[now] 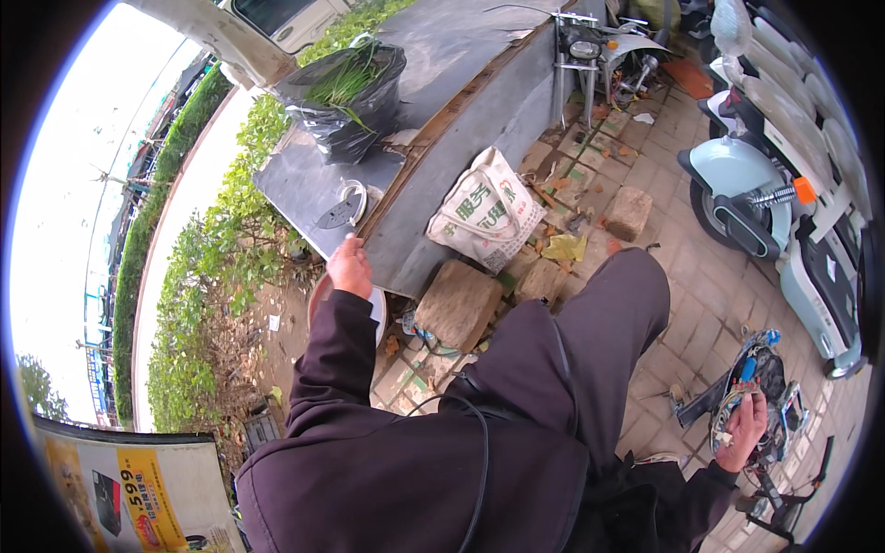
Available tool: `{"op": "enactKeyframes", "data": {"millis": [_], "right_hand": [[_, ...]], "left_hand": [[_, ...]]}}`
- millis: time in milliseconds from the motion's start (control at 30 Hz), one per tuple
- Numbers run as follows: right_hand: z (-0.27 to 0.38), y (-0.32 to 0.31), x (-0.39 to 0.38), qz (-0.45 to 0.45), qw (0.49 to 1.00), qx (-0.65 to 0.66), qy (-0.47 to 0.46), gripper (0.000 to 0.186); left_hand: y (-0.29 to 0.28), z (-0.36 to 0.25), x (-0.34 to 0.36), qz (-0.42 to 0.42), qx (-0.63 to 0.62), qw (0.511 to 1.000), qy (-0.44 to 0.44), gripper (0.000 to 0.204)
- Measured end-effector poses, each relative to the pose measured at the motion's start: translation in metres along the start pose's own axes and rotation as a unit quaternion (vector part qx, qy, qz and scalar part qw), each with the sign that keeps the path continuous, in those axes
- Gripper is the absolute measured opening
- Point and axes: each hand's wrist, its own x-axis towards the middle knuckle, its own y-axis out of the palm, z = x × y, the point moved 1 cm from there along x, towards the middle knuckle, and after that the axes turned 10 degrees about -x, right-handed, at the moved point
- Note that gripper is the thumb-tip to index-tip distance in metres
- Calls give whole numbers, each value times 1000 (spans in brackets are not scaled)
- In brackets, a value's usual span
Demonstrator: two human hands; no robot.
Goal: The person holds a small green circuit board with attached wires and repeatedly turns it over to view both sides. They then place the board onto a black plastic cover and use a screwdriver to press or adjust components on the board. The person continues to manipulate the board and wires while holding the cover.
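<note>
My left hand is at the near corner of the grey board-topped table, its fingers closed. Whether it holds anything small I cannot make out. Just beyond it on the tabletop lie a white ring and a flat dark piece. A round pale-rimmed basin shows partly behind my left sleeve. Low on my right side, my right hand is closed at a bundle of thin wires, which it seems to grip. Dark and blue parts lie tangled around it.
A black plastic bag with green leafy stalks stands on the table. Against its side leans a white cloth bag. Stone blocks sit on the paving. Scooters line the right; a hedge runs left.
</note>
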Motion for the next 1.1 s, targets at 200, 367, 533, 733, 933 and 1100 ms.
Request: {"op": "enactKeyframes", "data": {"millis": [200, 367, 533, 733, 933, 1100], "right_hand": [[-3, 4, 2, 3, 1000, -19, 14, 24], [-4, 4, 1, 14, 999, -33, 18, 23], [-7, 2, 1, 12, 999, -27, 18, 21], [-11, 2, 4, 18, 998, -33, 45, 18], [-13, 3, 3, 27, 998, -54, 36, 20], [-10, 5, 1, 36, 997, -45, 41, 19]], "left_hand": [[-29, -35, 50, -34, -32, 998, -42, 31], [-33, -37, 88, -17, -43, 996, -73, 27], [-33, -35, 108, 38, -73, 993, -89, 24], [-30, -36, 112, 5, -108, 988, -114, 24], [-27, -35, 117, -3, -86, 992, -91, 22], [-31, -33, 113, 4, -102, 993, -54, 20]]}}
